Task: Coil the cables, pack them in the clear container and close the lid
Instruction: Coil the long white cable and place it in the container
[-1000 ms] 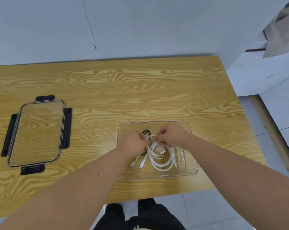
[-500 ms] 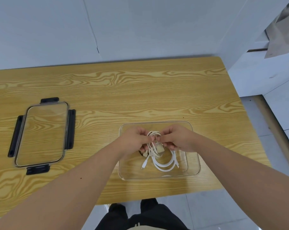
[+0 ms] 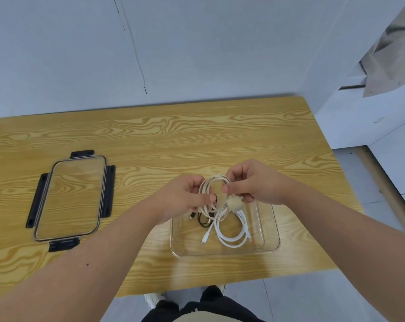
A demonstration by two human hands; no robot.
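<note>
The clear container (image 3: 270, 238) sits open on the wooden table near its front edge. Above its far side, my left hand (image 3: 183, 197) and my right hand (image 3: 255, 182) both grip a coiled cream-white cable (image 3: 212, 182) with a bulky beige plug (image 3: 234, 203) hanging below my right fingers. A white cable (image 3: 234, 238) lies coiled inside the container, its end pointing down-left. A thin black cable (image 3: 202, 220) lies in the container's left part, half hidden under my left hand. The clear lid (image 3: 71, 196) with black latches lies flat to the left.
The wooden table (image 3: 173, 135) ends close to the container at the front and right. A white wall stands behind it. My legs and a shoe show below the front edge. Grey floor lies to the right.
Both hands have lifted the cream cable coil up out of the container and spread it wider. The black cable now shows in the container. The camera tilted up.
</note>
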